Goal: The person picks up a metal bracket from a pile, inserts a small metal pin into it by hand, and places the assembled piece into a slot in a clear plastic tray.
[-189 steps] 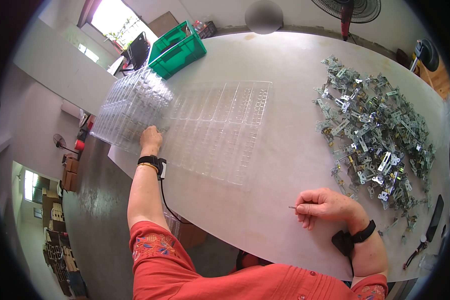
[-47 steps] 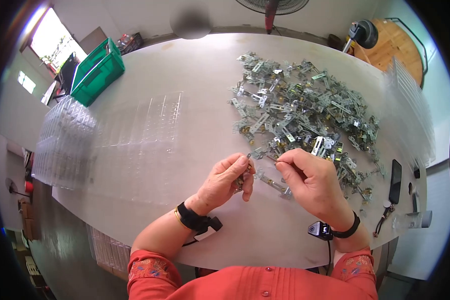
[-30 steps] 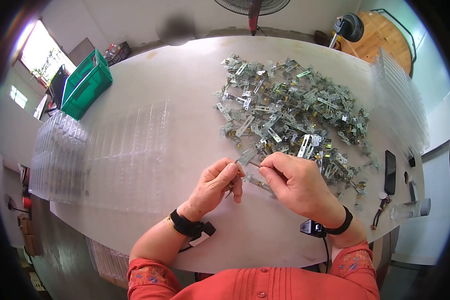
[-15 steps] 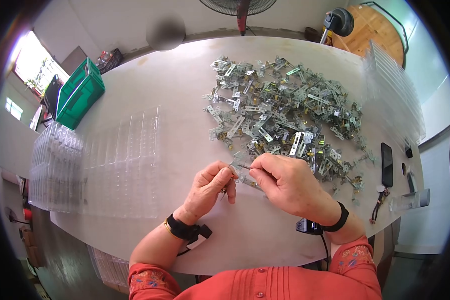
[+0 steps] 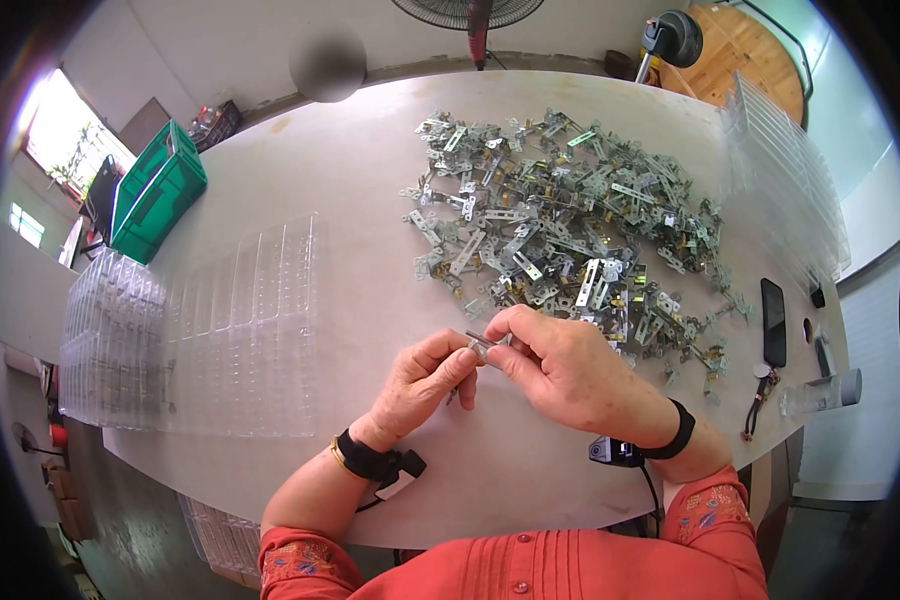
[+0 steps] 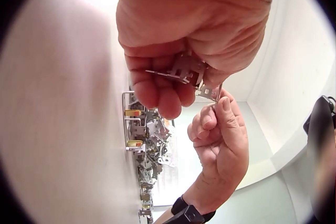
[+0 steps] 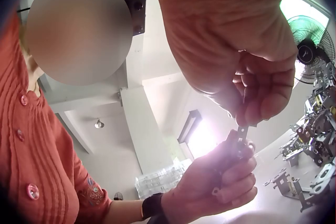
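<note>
Left hand (image 5: 425,375) fingers pinch small silver stamped-metal bracket (image 6: 181,70); right hand (image 5: 560,370) pinches apparently a thin steel pin (image 5: 475,338). Skewed push could drop it.

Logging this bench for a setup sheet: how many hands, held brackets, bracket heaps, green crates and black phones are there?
Hands: 2 (left hand, right hand)
Held bracket: 1
Bracket heap: 1
Green crate: 1
Black phone: 1
Total: 6
</note>
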